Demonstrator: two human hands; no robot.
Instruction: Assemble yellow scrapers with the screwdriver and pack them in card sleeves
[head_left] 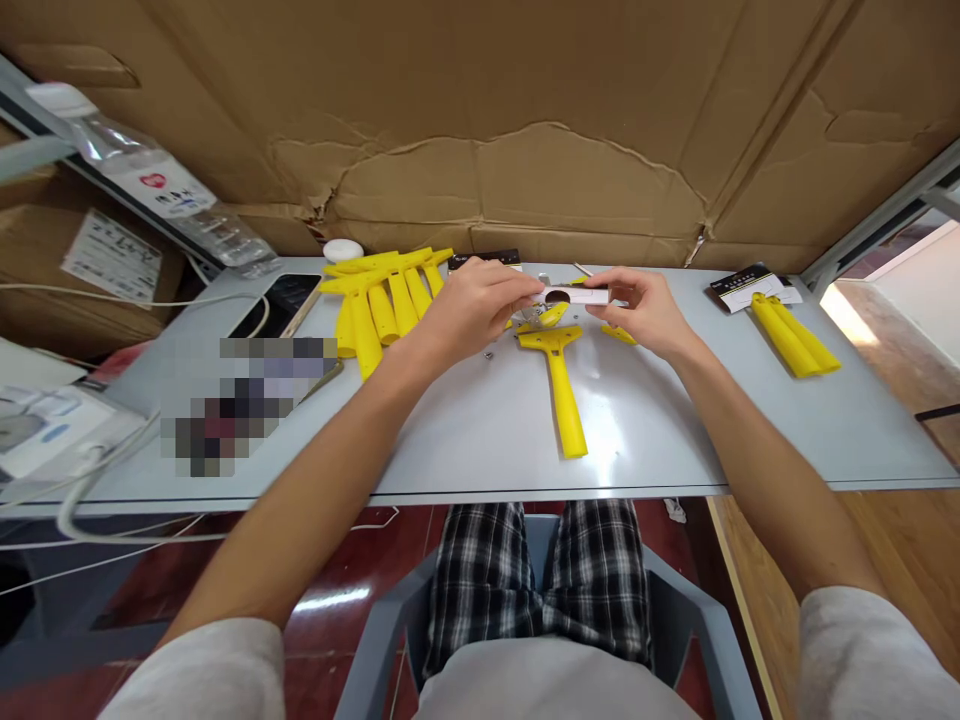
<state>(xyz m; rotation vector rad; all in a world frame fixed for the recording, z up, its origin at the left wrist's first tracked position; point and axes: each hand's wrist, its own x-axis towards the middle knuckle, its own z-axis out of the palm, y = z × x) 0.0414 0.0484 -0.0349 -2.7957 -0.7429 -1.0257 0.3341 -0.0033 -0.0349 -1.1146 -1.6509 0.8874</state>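
Observation:
A small flat white box [585, 296] with a dark half-round notch is held up between my hands above the table. My left hand [486, 298] pinches its left end, and the fingers of my right hand [643, 308] close on its right end. Below them lies a yellow scraper handle [564, 395], T-shaped, its wide head toward the back. Partly hidden behind the box are a yellow piece [553, 316] and some small metal parts. Another yellow piece [619, 333] lies under my right hand.
Several yellow scraper handles [366, 325] are piled at the left, near a phone [277, 305] and a blurred-out device. At the right, more yellow handles [795, 335] rest against a black-and-white card [750, 287]. A plastic bottle [165, 185] leans at the left; cardboard [510, 100] walls the back.

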